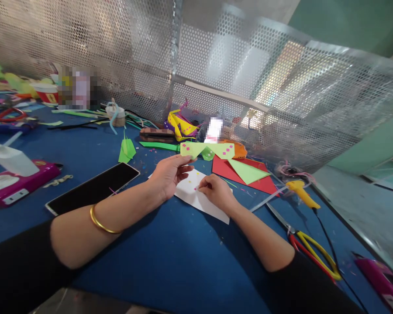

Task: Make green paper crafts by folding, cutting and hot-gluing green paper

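Observation:
My left hand (170, 176) pinches the lower left edge of a light green paper cutout (224, 151), wing-shaped and dotted with small pink squares, and holds it up above the table. Below it lies a white sheet of paper (196, 203) with a few tiny yellow and pink bits on it. My right hand (218, 192) is closed in a pinch low over this sheet, its fingertips beside a small pink bit (195, 189). Whether anything sits between those fingertips is too small to make out.
Red paper (221, 165) and a folded green triangle (249, 171) lie right of centre. Further right are a yellow glue gun (303, 194) with its cord and large scissors (317, 255). A dark-screened phone (91, 189) lies left. A perforated metal screen (216, 56) closes off the back.

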Demonstrator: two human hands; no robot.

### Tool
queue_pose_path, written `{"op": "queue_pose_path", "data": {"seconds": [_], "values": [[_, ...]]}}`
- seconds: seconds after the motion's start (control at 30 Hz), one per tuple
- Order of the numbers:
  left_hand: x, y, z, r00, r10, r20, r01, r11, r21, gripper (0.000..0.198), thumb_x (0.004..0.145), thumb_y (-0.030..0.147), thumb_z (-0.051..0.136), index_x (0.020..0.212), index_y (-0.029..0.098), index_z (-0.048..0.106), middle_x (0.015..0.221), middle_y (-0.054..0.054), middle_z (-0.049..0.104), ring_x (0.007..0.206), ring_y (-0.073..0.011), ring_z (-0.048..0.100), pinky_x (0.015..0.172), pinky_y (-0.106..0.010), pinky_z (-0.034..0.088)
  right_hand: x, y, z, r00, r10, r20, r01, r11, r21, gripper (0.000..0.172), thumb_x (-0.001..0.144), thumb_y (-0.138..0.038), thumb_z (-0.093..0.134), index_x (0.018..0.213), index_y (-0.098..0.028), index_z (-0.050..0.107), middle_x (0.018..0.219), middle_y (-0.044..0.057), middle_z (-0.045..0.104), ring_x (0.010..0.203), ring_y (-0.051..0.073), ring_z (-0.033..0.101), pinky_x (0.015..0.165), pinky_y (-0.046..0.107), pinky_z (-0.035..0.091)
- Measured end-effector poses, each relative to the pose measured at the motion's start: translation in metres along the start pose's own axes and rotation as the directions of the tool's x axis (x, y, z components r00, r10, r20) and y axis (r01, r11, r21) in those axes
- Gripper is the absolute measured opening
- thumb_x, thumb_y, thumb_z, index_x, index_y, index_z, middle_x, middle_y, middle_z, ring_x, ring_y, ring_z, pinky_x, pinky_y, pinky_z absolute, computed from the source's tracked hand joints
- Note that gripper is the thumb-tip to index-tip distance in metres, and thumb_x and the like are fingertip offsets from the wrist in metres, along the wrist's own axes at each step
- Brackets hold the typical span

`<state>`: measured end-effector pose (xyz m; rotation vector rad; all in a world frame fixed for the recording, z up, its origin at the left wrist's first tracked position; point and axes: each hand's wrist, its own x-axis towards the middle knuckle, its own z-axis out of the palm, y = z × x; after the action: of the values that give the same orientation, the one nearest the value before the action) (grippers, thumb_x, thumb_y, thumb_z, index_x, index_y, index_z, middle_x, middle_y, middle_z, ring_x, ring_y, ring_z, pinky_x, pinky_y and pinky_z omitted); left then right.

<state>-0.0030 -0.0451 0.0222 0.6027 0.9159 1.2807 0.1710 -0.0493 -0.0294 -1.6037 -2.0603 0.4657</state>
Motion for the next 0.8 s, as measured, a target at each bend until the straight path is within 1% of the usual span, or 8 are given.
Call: {"op": "queue_pose_path", "data": {"seconds": [0.17,0.27,0.33,0.43,0.53,0.67,0.8], "values": [[0.000,-0.001,0.001,1.000,-0.008,-0.009,0.008,1.000,0.008,0.013,0.063,0.017,0.079,0.073,0.015,0.071,0.080,-0.005,0.074,0.060,-0.0086,0.061,0.051,-0.018,0.042,0.000,0.004,0.004,1.000,-0.012,-0.025,0.013,0.998,0.059,0.009,0.076,-0.014,0.062,0.072,-0.022,0.063,0.079,-0.001,0.057,0.068,0.013,0.052,0.063,0.025,0.035],[0.000,-0.002,0.000,1.000,-0.007,-0.004,0.007,1.000,0.018,0.014,0.063,0.018,0.079,0.075,0.015,0.072,0.084,-0.005,0.074,0.060,-0.0080,0.061,0.051,-0.018,0.042,-0.001,0.007,0.007,0.999,0.008,-0.049,-0.001,0.990,0.138,0.006,0.075,-0.017,0.062,0.071,-0.021,0.060,0.078,-0.001,0.057,0.067,0.013,0.052,0.063,0.026,0.036],[0.001,-0.003,0.000,1.000,-0.006,-0.003,0.006,1.000,0.023,0.015,0.063,0.018,0.080,0.076,0.015,0.072,0.085,-0.005,0.074,0.061,-0.0077,0.060,0.051,-0.017,0.042,-0.001,0.009,0.007,0.998,0.031,-0.059,-0.018,0.977,0.212,0.005,0.074,-0.019,0.061,0.071,-0.021,0.058,0.073,-0.002,0.057,0.065,0.013,0.051,0.062,0.026,0.036],[0.001,-0.003,0.000,1.000,-0.005,-0.007,0.006,1.000,0.026,0.016,0.062,0.018,0.080,0.075,0.015,0.072,0.085,-0.006,0.074,0.061,-0.0080,0.060,0.051,-0.018,0.042,0.000,0.012,0.007,0.996,0.078,-0.053,-0.054,0.933,0.356,0.004,0.077,-0.025,0.056,0.074,-0.021,0.056,0.062,-0.004,0.054,0.057,0.013,0.050,0.056,0.025,0.037],[0.001,-0.003,0.001,1.000,-0.006,-0.010,0.006,1.000,0.026,0.016,0.061,0.018,0.081,0.073,0.015,0.072,0.084,-0.006,0.074,0.061,-0.0086,0.060,0.051,-0.018,0.042,0.001,0.013,0.006,0.994,0.103,-0.039,-0.070,0.866,0.495,0.008,0.077,-0.029,0.054,0.076,-0.021,0.055,0.058,-0.005,0.054,0.052,0.012,0.050,0.053,0.025,0.039],[0.001,-0.003,0.000,1.000,-0.007,-0.011,0.007,0.999,0.039,0.017,0.061,0.019,0.081,0.074,0.015,0.072,0.085,-0.006,0.074,0.062,-0.0090,0.061,0.052,-0.019,0.042,-0.001,0.008,0.000,0.992,0.120,-0.039,-0.072,0.794,0.604,0.011,0.071,-0.029,0.060,0.077,-0.020,0.057,0.063,-0.003,0.061,0.053,0.011,0.053,0.056,0.025,0.042],[-0.001,-0.003,0.000,1.000,-0.001,-0.003,0.001,0.998,0.057,0.016,0.062,0.019,0.081,0.074,0.015,0.071,0.083,-0.006,0.074,0.062,-0.0094,0.062,0.053,-0.020,0.042,-0.012,-0.007,-0.011,0.992,0.128,-0.020,-0.084,0.754,0.651,0.014,0.069,-0.025,0.063,0.080,-0.018,0.059,0.070,0.001,0.068,0.056,0.012,0.059,0.061,0.028,0.048]]}}
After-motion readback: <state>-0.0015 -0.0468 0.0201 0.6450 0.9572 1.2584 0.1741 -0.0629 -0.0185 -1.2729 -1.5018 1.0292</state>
